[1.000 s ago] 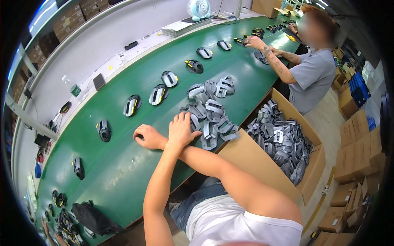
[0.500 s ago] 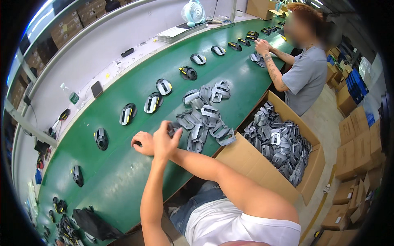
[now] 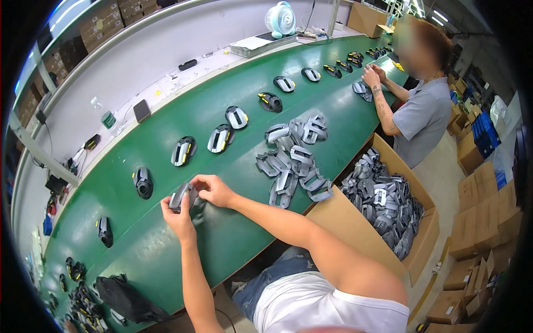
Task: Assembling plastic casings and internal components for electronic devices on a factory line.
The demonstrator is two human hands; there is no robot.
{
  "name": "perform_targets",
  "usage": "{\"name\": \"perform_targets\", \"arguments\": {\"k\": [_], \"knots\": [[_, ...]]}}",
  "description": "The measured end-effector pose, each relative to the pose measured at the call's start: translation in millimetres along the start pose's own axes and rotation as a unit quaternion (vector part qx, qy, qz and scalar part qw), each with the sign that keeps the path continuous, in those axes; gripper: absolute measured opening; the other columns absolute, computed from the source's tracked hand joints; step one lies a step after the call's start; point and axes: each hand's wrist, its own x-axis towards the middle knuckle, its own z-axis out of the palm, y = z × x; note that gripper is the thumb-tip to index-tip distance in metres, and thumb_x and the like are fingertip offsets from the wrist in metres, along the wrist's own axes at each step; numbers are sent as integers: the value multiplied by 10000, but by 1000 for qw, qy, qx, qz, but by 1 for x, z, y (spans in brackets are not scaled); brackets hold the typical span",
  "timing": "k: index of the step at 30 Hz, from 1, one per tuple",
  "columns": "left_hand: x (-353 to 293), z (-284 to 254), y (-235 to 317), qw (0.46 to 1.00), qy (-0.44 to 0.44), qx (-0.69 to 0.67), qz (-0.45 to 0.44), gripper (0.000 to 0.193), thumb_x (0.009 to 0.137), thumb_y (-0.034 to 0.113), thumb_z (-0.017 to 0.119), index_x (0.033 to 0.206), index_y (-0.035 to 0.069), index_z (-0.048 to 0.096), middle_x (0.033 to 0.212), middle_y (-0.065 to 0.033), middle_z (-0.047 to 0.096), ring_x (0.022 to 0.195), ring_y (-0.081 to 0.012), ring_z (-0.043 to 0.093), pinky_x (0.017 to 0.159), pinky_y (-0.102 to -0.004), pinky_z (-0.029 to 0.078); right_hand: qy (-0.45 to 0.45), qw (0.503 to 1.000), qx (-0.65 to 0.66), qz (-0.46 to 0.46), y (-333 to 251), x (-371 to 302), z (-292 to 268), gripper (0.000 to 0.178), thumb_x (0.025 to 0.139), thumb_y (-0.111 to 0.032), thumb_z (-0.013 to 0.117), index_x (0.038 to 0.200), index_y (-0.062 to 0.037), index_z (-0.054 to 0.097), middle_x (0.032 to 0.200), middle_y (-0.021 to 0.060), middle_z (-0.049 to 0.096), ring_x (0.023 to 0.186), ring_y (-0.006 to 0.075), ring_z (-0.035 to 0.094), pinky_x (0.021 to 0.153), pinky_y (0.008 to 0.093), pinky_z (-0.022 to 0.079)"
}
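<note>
Near edge of the smooth green desk (image 3: 166, 244): left hand (image 3: 179, 217) and right hand (image 3: 215, 190) both closed around one grey moulded plastic shell (image 3: 182, 196), held just above the surface; open green room around them; right, a loose heap of grey shells (image 3: 293, 161), cardboard box (image 3: 355, 222) beside; farther, a curved row of finished pieces (image 3: 222, 137).

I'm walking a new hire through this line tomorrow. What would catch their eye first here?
Probably the long green conveyor belt curving away, with a row of grey shells spaced along it. Next, the loose heap of grey plastic parts mid-belt, beside an open cardboard box full of the same parts. Nearest, the left hand and right hand hold one grey part between them.
</note>
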Motion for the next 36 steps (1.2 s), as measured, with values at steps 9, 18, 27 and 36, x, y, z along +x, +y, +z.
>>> {"name": "perform_targets", "arguments": {"k": [9,18,27,36], "knots": [[-10,9,11,959,-73,225,154,203,853,182,627,929,16,538,768,-35,543,726,-97,563,619,-228,487,24,992,88,84,-10,-2,5,135,885,-140,595,854,-10,578,778,7,609,704,56,559,616,225,457],[-16,13,4,991,-124,44,-21,357,982,272,390,708,52,454,633,17,433,517,-55,411,410,-221,406,5,991,51,124,-9,-4,9,290,919,-238,555,711,-38,525,643,-25,527,586,38,461,547,225,391],[-17,16,6,993,-89,72,-35,319,969,235,405,705,57,394,622,25,383,567,-65,350,492,-250,302,24,989,-145,-7,-18,-14,17,307,918,-207,492,707,15,502,570,53,474,558,99,400,510,300,356],[-17,12,6,994,-61,90,-3,297,968,188,403,702,57,416,596,40,366,540,-37,330,462,-236,270,44,982,-181,29,-15,-16,22,278,912,-223,501,789,25,526,627,152,528,546,235,468,541,348,393]]}}
